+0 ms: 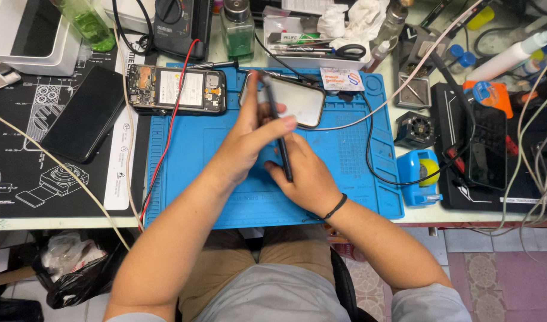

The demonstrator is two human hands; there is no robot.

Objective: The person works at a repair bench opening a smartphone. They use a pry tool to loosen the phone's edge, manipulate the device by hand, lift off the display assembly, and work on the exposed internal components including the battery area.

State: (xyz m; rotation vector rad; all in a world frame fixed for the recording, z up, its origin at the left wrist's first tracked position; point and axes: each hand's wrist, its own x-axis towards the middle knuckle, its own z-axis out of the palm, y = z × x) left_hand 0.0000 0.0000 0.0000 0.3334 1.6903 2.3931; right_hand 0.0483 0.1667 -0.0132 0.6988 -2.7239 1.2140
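Observation:
Both hands meet over a blue work mat [225, 197]. A thin dark phone [283, 156] is held edge-on and nearly upright between them. My left hand [249, 134] grips its upper part, thumb pressed against the side. My right hand [306, 176], with a black band at the wrist, is shut around its lower end. Just behind the hands a glossy rounded phone panel [302, 100] lies on the mat; whether it touches the held phone I cannot tell.
An opened phone [178, 89] with bare board and battery lies at the mat's far left corner, crossed by a red wire [166, 137]. A black phone [85, 113] rests on the left black mat. A tool tray [321, 50], bottles, cables and a blue tape dispenser [419, 176] crowd the back and right.

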